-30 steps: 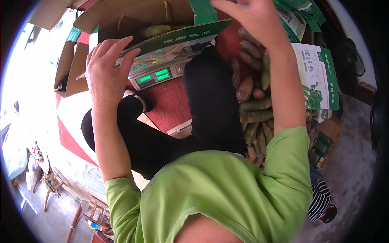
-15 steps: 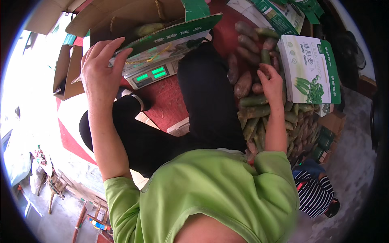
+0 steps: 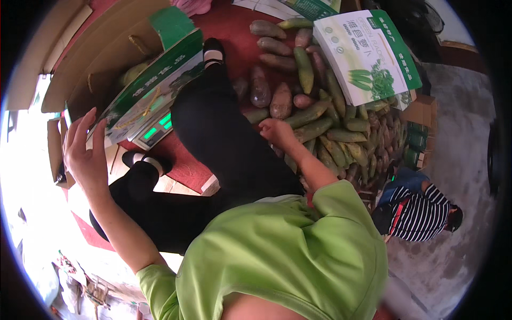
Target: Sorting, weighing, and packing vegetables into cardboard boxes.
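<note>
My left hand (image 3: 82, 154) has its fingers raised and spread at the near corner of an open cardboard carton (image 3: 160, 80) with a green printed side. The carton rests on a scale (image 3: 151, 130) with lit green digits, and a pale green radish (image 3: 133, 73) shows inside it. My right hand (image 3: 276, 132) is closed, fingers curled, beside my knee at the edge of a heap of radishes. Anything within its fingers is hidden. Close to it lie a green radish (image 3: 309, 114) and a brownish wrapped radish (image 3: 281, 101).
A flat white-and-green printed carton (image 3: 368, 58) lies over the heap's far right. Brown boxes (image 3: 421, 112) stand farther right. A person in a striped top (image 3: 421, 216) is at the lower right. My black-trousered legs (image 3: 224, 138) extend over the red floor covering (image 3: 184, 165).
The whole view has shifted and turned. My right hand has drawn back from over the radishes toward my knee, its fingers now curled. My left hand remains beside the carton, fingers still spread.
</note>
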`<state>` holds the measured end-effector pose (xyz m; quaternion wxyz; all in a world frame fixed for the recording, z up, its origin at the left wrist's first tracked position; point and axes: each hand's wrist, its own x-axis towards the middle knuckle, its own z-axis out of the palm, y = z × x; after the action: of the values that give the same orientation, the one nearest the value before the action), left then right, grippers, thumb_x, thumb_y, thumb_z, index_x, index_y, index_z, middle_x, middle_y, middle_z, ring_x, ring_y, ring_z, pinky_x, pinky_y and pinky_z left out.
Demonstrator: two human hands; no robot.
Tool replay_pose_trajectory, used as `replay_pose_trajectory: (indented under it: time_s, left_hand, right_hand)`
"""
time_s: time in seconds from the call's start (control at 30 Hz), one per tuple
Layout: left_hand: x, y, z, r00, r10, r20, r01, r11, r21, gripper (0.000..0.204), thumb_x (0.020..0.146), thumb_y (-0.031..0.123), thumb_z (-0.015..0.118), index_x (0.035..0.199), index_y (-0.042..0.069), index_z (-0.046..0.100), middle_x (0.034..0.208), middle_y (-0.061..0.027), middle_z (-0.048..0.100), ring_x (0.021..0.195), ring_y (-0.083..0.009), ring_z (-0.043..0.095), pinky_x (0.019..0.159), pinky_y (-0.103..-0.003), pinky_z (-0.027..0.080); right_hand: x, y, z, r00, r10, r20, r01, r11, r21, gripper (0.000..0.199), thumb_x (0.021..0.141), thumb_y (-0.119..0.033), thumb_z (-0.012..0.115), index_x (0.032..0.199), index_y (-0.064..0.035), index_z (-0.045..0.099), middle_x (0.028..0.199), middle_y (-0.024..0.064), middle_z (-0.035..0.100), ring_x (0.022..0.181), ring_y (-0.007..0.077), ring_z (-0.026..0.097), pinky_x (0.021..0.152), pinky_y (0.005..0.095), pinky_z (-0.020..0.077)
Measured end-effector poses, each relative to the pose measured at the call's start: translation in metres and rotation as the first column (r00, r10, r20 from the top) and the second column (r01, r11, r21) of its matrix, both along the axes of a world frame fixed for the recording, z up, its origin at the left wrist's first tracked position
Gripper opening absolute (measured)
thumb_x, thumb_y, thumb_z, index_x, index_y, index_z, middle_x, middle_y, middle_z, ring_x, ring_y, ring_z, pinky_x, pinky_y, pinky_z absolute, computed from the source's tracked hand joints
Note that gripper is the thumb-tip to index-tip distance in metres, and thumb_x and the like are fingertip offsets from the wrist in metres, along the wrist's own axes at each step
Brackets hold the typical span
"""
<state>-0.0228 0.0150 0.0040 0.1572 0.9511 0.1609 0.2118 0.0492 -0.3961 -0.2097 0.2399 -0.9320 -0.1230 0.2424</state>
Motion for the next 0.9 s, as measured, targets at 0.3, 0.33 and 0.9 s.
replay_pose_trajectory:
  time_s: [0.3, 0.33, 0.9]
  left_hand:
    - [-0.013, 0.012, 0.017, 0.999, 0.052, 0.008, -0.052, 0.998, -0.04, 0.024, 0.08, 0.012, 0.071, 0.103, 0.007, 0.069, 0.098, -0.0071, 0.067, 0.094, -0.0207, 0.062, 0.086, -0.032, 0.046]
    - [-0.019, 0.022, 0.02, 0.989, 0.132, 0.07, -0.12, 0.98, -0.16, 0.023, 0.083, 0.012, 0.069, 0.105, 0.005, 0.068, 0.099, -0.0074, 0.067, 0.096, -0.0198, 0.062, 0.087, -0.031, 0.046]
    - [-0.048, 0.135, -0.084, 0.945, 0.281, -0.17, -0.223, 0.168, -0.96, 0.054, 0.098, 0.045, 0.04, 0.123, -0.001, 0.052, 0.105, -0.0087, 0.063, 0.088, -0.0164, 0.061, 0.076, -0.027, 0.049]
  right_hand:
    - [0.059, 0.017, 0.027, 0.995, -0.082, 0.054, 0.061, 0.946, 0.318, 0.021, 0.082, -0.016, 0.066, 0.098, -0.0024, 0.066, 0.089, 0.0131, 0.068, 0.083, 0.0222, 0.065, 0.076, 0.0329, 0.0503]
    - [0.074, 0.028, 0.044, 0.992, -0.119, 0.042, 0.092, 0.907, 0.412, 0.021, 0.083, -0.015, 0.065, 0.099, -0.0017, 0.066, 0.088, 0.0112, 0.068, 0.082, 0.0191, 0.064, 0.075, 0.0314, 0.0497]
    - [0.204, 0.228, 0.086, 0.789, -0.154, -0.595, 0.613, 0.268, 0.743, 0.041, 0.091, -0.035, 0.059, 0.122, -0.0075, 0.052, 0.124, 0.0068, 0.053, 0.116, 0.0218, 0.048, 0.093, 0.0419, 0.0417]
